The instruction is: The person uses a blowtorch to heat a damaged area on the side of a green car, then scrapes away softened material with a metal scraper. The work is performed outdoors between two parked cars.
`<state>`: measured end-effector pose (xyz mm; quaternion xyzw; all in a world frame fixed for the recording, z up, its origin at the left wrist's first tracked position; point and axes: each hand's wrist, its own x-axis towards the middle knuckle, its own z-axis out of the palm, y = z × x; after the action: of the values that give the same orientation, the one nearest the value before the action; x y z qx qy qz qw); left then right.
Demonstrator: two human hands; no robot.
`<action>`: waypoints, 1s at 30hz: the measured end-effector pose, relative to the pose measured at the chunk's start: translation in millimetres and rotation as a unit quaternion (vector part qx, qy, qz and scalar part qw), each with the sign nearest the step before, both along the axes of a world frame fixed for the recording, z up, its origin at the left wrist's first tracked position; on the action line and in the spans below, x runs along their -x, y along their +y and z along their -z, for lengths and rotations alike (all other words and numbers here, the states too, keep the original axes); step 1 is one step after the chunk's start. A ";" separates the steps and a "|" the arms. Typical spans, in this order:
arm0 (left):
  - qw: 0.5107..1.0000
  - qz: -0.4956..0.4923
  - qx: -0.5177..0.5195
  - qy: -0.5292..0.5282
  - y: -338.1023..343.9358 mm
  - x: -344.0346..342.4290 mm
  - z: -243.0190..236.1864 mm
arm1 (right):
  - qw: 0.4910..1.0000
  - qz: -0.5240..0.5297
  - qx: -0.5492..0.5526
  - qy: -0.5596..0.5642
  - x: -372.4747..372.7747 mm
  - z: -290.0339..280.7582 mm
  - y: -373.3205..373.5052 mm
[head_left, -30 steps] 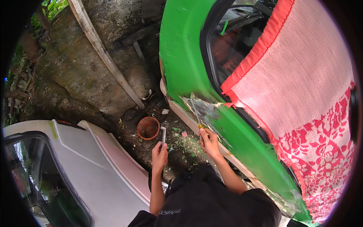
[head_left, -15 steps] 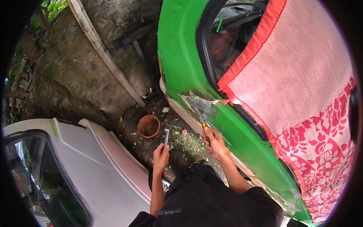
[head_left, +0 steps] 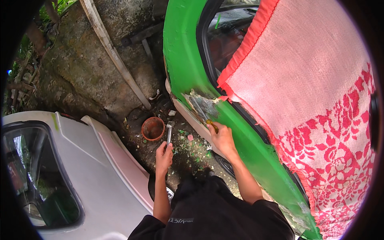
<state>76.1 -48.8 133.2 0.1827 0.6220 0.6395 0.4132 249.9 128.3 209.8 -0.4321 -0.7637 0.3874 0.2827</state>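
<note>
**Scraper at the bare patch on a green car**

Fingers point(head_left: 219, 134) of the right hand point(head_left: 222, 140) are curled tight around the yellow handle of a scraper point(head_left: 207, 120), just right of the frame's centre. Its blade lies against a scraped patch point(head_left: 202, 105) of dull grey on the green car body point(head_left: 180, 60), directly above the hand. The left hand point(head_left: 164, 155), lower and to the left, is closed around a metal tool point(head_left: 169, 134) that points up toward a small terracotta pot point(head_left: 153, 128) on the ground. Paint flakes point(head_left: 188, 146) of green and pink litter the dirt between both hands. A pink and red patterned cloth point(head_left: 312, 88) drapes over the car, filling the right side of the frame. A white car panel point(head_left: 80, 160) occupies the lower left, and a wooden plank point(head_left: 114, 56) leans across the rocky bank in the upper left.
</note>
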 end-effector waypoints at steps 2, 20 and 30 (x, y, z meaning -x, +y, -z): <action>1.000 0.001 0.003 -0.012 1.5 -8.5 -7.4 | 1.000 -0.001 -0.012 0.023 -5.7 11.2 -5.8; 1.000 -0.002 0.027 0.010 -13.6 -13.8 0.6 | 0.880 -0.028 0.418 0.224 -10.3 -3.1 -19.7; 1.000 -0.008 0.016 -0.011 -31.8 -4.4 9.8 | 0.852 -0.057 0.440 0.278 -13.5 -20.0 -19.7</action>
<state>80.5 -80.6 123.4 0.1641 0.6293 0.6345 0.4177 263.4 108.6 229.8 -0.3418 -0.4260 0.8024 0.2407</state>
